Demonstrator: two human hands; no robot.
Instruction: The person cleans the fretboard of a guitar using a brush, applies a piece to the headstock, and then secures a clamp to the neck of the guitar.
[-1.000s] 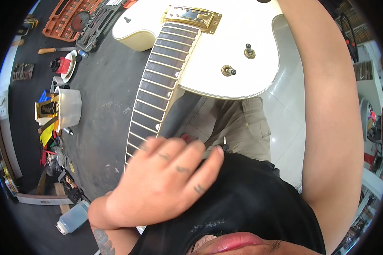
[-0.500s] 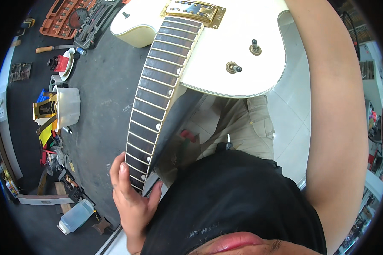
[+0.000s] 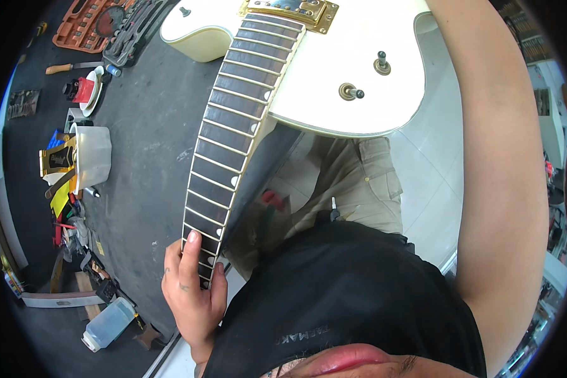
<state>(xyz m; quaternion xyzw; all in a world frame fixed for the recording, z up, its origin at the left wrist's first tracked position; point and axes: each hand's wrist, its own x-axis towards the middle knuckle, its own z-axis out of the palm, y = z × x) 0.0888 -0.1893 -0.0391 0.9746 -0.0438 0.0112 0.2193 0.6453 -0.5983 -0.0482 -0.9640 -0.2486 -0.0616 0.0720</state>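
Note:
A white electric guitar point(image 3: 353, 72) fills the upper middle, its fretted neck point(image 3: 223, 135) slanting down toward the lower left. No strings show over the dark fretboard. A gold-framed pickup point(image 3: 296, 9) sits past the fretboard's upper end, and two toggle switches point(image 3: 351, 92) stand on the body. My left hand point(image 3: 195, 290) is closed round the neck's lower end, one finger lying over the frets and the thumb at the near edge. On the right my right arm point(image 3: 501, 145) reaches up past the guitar body; its hand is outside the picture.
A dark workbench point(image 3: 145, 126) lies left of the neck. On it are an orange tool case point(image 3: 75, 34), a wooden-handled tool point(image 3: 60, 68), a red-and-black bottle point(image 3: 79, 90), a white plastic tub point(image 3: 94, 157) with packages beside it, loose tools, and a clear bottle point(image 3: 110, 322).
My left hand's fingers have come further over the fretboard and the thumb nearer the neck. The bench objects appear slightly further left. My right arm is nearly where it was.

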